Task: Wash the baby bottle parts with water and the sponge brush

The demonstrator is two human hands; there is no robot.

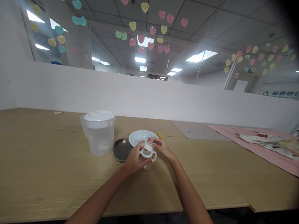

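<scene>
A clear baby bottle with white side handles (147, 153) is held over the table in front of me. My left hand (135, 160) wraps round the bottle's body from the left, fingers closed. At the top sits a white collar with a clear teat (149, 145), slightly tilted. My right hand (163, 147) pinches this teat piece from the right. Whether the collar is fully seated on the bottle's neck I cannot tell. Just behind the hands stands a white bowl (137, 136), and left of it lies a round dark metal tray (121, 150).
A clear lidded pitcher (100, 137) stands at the left. Something yellow (159, 135) shows beside the bowl. A pink cloth (263, 155) with plastic packets (273, 143) covers the table's right side. A low white wall (140, 96) with glass above closes off the back.
</scene>
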